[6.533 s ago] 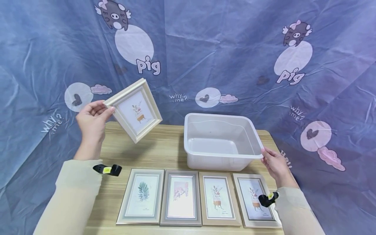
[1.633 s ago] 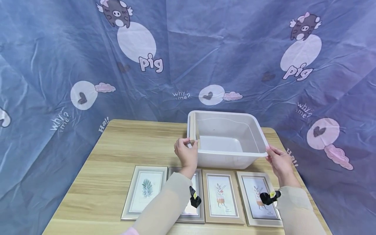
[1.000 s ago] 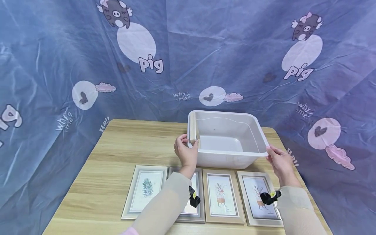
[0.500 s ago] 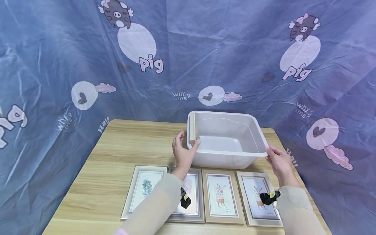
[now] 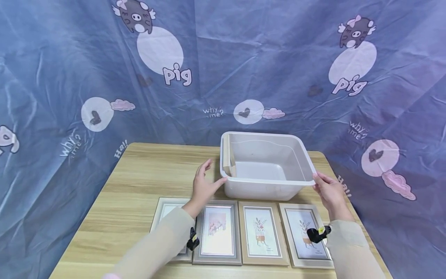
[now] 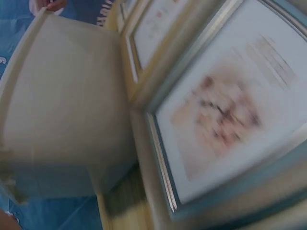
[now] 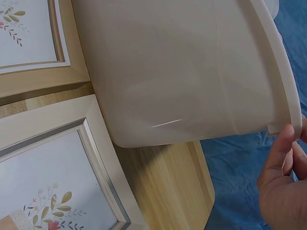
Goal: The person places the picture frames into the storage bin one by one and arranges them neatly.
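Note:
A cream picture frame (image 5: 227,155) stands on edge inside the white plastic tub (image 5: 261,190), along its left wall. My left hand (image 5: 203,190) is just outside the tub's front left corner, fingers spread and holding nothing, thumb tip right at the rim. My right hand (image 5: 330,190) pinches the rim at the front right corner; in the right wrist view the thumb (image 7: 280,153) presses on the rim's outer side. Before the tub lie a silver-grey frame with pink flowers (image 5: 217,232), a tan frame (image 5: 261,232) and a cream frame (image 5: 303,234), both with potted plants.
At the row's left end, my left forearm partly covers another light frame (image 5: 163,205). The wooden table (image 5: 150,166) extends left of the tub, and a blue patterned cloth (image 5: 216,58) hangs behind. The left wrist view is blurred.
The left hand earlier held the cream frame up at the left, then set it inside the tub. It has let go and drawn back leftward. The right hand has stayed on the rim.

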`<control>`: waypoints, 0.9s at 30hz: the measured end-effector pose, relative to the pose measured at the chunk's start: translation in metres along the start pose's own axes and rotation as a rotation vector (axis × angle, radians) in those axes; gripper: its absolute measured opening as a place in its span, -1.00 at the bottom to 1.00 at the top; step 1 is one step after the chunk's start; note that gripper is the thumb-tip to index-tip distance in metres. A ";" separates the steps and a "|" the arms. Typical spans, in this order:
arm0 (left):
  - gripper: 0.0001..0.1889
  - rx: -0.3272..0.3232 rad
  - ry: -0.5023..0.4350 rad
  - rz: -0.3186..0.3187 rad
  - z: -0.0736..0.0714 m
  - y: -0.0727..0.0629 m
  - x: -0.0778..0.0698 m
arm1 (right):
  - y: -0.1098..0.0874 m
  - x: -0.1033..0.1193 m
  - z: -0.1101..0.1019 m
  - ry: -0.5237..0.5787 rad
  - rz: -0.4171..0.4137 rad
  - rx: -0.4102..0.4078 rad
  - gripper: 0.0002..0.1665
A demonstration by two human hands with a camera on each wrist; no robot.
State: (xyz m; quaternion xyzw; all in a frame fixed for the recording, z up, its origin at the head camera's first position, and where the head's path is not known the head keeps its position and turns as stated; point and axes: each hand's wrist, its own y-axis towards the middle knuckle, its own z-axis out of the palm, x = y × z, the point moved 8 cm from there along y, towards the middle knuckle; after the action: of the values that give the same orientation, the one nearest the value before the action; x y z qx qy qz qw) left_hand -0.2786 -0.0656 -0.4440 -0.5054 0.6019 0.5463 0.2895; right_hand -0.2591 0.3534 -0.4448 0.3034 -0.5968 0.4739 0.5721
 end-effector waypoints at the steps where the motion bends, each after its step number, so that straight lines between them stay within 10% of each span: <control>1: -0.13 0.010 0.001 -0.005 -0.004 -0.001 0.003 | 0.000 0.000 0.000 0.004 0.004 -0.002 -0.69; 15: -0.17 0.073 0.099 -0.011 -0.078 -0.028 0.049 | 0.001 -0.001 -0.002 -0.024 0.005 -0.012 -0.81; 27: -0.13 0.132 0.218 -0.201 -0.131 -0.041 0.094 | 0.001 0.000 -0.002 -0.012 -0.001 -0.011 -0.69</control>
State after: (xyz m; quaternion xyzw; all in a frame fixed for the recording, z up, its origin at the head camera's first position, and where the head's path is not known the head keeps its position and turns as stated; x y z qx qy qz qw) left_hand -0.2440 -0.2130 -0.5135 -0.5993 0.6106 0.4160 0.3082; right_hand -0.2587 0.3555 -0.4454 0.3031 -0.6026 0.4687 0.5704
